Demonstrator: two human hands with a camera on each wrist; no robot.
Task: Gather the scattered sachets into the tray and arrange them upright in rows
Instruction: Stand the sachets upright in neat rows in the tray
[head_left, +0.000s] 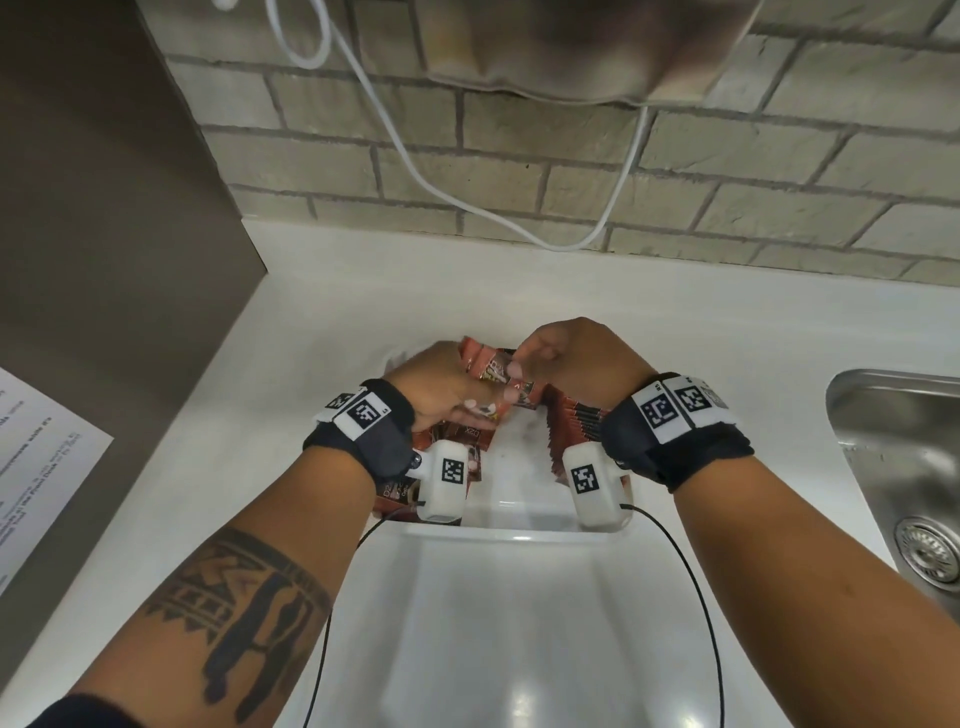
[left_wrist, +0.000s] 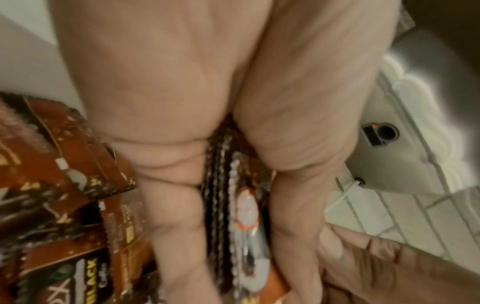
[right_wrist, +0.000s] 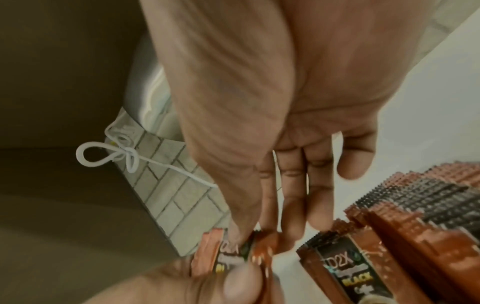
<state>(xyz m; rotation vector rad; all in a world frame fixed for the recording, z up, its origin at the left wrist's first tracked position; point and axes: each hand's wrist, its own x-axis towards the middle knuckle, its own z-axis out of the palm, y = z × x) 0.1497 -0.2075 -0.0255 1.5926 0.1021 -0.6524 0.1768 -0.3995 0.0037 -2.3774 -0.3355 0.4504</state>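
Note:
Over the far end of a clear tray (head_left: 511, 532), my left hand (head_left: 475, 397) grips a small bundle of brown coffee sachets (head_left: 491, 370); the bundle shows edge-on between its fingers (left_wrist: 233, 205) in the left wrist view. My right hand (head_left: 519, 364) meets it from the right, thumb and forefinger pinching the top end of one sachet (right_wrist: 249, 245) in that bundle, other fingers straight. A row of sachets (head_left: 576, 421) stands upright along the tray's right side (right_wrist: 415, 216). Loose sachets (head_left: 397, 493) lie flat at the left, partly under my left wrist (left_wrist: 64, 185).
A steel sink (head_left: 904, 467) is set into the white counter at the right. A printed sheet (head_left: 41, 467) lies at the left below a brown panel (head_left: 104, 208). A white cable (head_left: 415, 171) hangs on the brick wall behind.

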